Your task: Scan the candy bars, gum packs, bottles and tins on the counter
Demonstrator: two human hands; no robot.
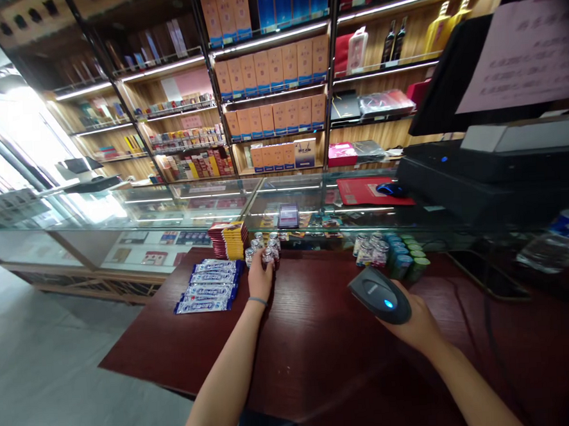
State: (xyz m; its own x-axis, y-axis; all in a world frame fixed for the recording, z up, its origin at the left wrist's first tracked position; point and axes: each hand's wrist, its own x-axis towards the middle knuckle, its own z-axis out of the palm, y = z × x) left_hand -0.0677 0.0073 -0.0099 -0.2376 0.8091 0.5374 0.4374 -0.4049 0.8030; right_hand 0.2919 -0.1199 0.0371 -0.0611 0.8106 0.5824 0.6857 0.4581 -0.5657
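My right hand [419,320] is wrapped around a dark barcode scanner [379,296] with a lit blue light, held above the dark red-brown table. At the table's far edge, the fingers of my left hand [259,277] are closed around a small silver-capped bottle [267,256], beside a cluster of similar small bottles [249,257]. Left of that hand lies a row of blue-and-white packets [209,285]. Just behind them stand stacks of red and yellow packets [229,239]. Nearer my right hand are more small bottles [372,249] and several blue and green cylindrical packs [406,254].
A glass display counter [207,201] runs along the table's far side, with a red mat [360,192] and a mouse [390,189] on it. At right are a phone [485,274], a plastic water bottle [559,241] and a monitor [450,81]. Stocked shelves [277,94] line the wall.
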